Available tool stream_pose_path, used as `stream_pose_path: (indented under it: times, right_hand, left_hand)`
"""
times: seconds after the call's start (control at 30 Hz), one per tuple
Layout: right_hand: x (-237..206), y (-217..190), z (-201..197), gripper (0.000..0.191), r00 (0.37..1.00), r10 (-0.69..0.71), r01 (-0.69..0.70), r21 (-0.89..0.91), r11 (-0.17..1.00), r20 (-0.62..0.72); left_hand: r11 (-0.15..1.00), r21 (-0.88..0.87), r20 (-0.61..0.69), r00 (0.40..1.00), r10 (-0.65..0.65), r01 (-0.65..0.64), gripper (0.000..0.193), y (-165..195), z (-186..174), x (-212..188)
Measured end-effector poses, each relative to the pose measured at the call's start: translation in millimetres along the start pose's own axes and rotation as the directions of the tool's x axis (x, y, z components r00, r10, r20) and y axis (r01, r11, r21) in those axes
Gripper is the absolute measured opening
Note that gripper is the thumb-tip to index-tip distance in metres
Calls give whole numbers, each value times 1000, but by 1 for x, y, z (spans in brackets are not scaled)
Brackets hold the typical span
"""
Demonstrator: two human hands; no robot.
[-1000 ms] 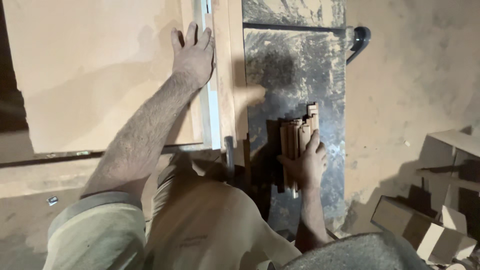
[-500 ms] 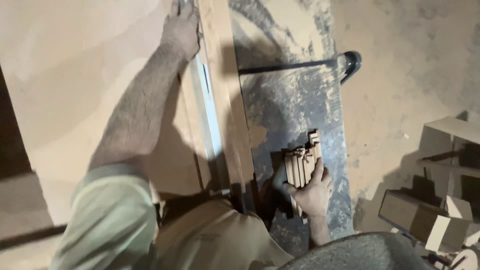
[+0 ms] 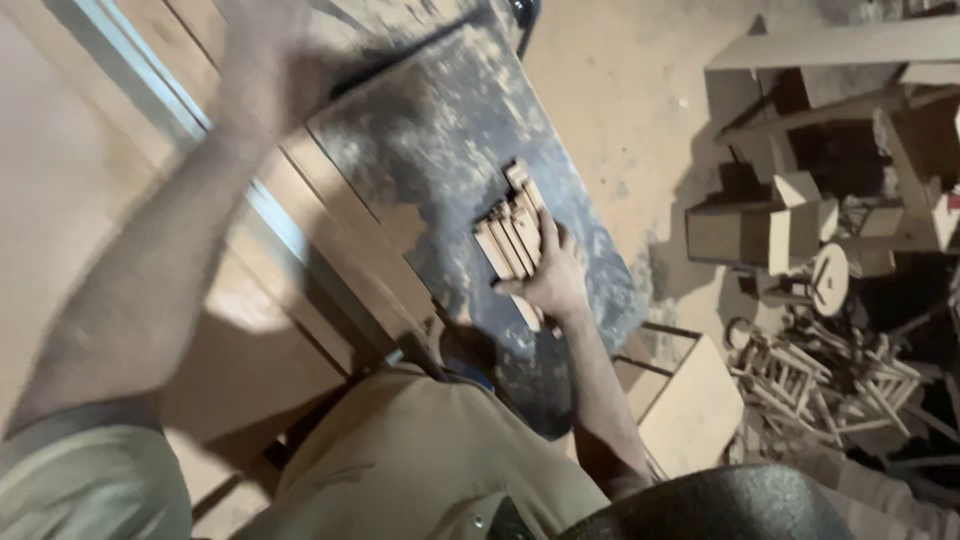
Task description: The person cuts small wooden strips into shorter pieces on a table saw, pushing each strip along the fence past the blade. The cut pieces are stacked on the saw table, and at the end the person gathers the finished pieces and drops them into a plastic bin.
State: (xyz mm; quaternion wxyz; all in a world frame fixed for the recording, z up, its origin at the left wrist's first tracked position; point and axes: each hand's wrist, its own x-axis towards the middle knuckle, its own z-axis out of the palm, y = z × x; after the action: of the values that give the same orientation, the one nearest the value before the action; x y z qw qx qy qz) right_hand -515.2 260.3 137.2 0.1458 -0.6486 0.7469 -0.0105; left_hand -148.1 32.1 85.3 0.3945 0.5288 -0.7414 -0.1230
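Head view: the right hand (image 3: 553,275) lies flat, fingers spread, on a bundle of sticks (image 3: 512,232) at centre, on the dusty dark table (image 3: 440,130). The left hand (image 3: 268,50), at 11 o'clock over the boards (image 3: 330,230), is blurred; its grip cannot be told.

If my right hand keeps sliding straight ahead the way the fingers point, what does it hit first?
The right hand already rests against the bundle of short wooden sticks, so it would push those first, along the dusty dark table.
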Motion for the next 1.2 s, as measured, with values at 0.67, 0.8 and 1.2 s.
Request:
stream_pose_path:
  times: [0.67, 0.8, 1.2]
  right_hand:
    - [2, 26, -10, 135, 998, -21, 12, 164, 986, 57]
    - [2, 21, -11, 139, 990, 64, -75, 84, 994, 127]
    - [11, 28, 1, 128, 993, -10, 9, 11, 1000, 116]
  left_hand:
    - [926, 301, 416, 842, -343, 229, 48, 272, 157, -231]
    - [866, 188, 372, 782, -500, 464, 37, 293, 134, -230]
    - [857, -152, -310, 799, -515, 493, 44, 213, -7, -302]
